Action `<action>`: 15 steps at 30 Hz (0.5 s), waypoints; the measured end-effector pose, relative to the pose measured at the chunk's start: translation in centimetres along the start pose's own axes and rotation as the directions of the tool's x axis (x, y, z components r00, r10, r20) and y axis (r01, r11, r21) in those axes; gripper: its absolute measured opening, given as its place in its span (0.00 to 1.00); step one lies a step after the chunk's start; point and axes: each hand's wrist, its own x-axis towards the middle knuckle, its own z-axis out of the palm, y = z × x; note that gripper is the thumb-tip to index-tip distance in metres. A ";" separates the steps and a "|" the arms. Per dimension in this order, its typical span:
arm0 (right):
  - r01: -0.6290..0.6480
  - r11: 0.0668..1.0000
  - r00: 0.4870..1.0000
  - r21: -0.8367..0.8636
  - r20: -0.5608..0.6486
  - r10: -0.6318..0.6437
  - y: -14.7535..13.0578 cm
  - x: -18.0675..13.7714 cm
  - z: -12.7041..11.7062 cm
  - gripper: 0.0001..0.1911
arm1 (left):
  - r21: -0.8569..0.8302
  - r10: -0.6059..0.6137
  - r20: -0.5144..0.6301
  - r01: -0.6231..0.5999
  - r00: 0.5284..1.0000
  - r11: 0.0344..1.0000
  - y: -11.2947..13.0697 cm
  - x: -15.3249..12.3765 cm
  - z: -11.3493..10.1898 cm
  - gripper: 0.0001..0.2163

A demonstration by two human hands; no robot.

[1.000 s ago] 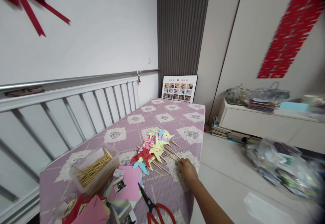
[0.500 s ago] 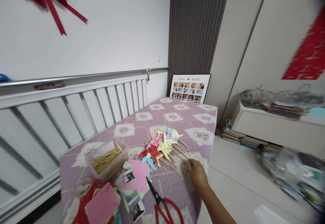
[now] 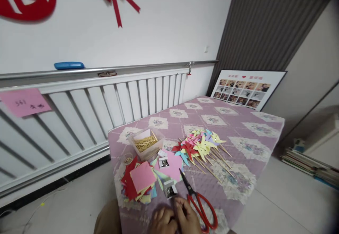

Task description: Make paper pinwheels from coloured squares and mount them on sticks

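Observation:
Both hands are close together at the table's near edge. My left hand (image 3: 163, 221) has its fingers curled in, and their inner side is hidden. Just beside it, my right hand (image 3: 186, 215) is closed, its fingertips at a small open white box (image 3: 170, 188) with shiny metal bits inside; whether it pinches something I cannot make out. Red-handled scissors (image 3: 195, 196) lie right of that hand, blades pointing away. Beyond them rests a pile of colourful paper pinwheels (image 3: 200, 144) on wooden sticks. A second small box (image 3: 163, 162) of metal bits sits on pink paper (image 3: 173, 165).
A clear plastic tub (image 3: 148, 152) of thin wooden sticks stands at the left, near a small round container (image 3: 128, 159). Stacked coloured paper squares (image 3: 143, 177) lie in front. A radiator (image 3: 106, 106) runs behind the table (image 3: 212, 177); a framed photo board (image 3: 246, 87) stands at the back.
My right hand has left the pinwheel sticks and come back to the near edge by the small box. My left hand has come into view. The camera has turned left.

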 end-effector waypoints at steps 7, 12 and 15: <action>0.080 0.984 0.997 -0.162 0.003 -0.080 -1.0 -1.5 1.1 0.13 | -0.185 0.007 -0.057 -0.017 0.998 0.983 0.5 -1.2 -1.9 0.12; 0.151 0.961 0.989 -0.232 0.039 -0.146 -1.3 -1.4 1.4 0.14 | -0.351 -0.028 -0.226 -0.055 0.974 0.935 0.5 -2.0 -4.1 0.10; 0.163 0.956 0.986 -0.243 0.060 -0.153 -0.9 -1.4 1.8 0.14 | -0.325 -0.096 -0.367 -0.031 0.925 0.945 -1.2 -2.2 -7.5 0.10</action>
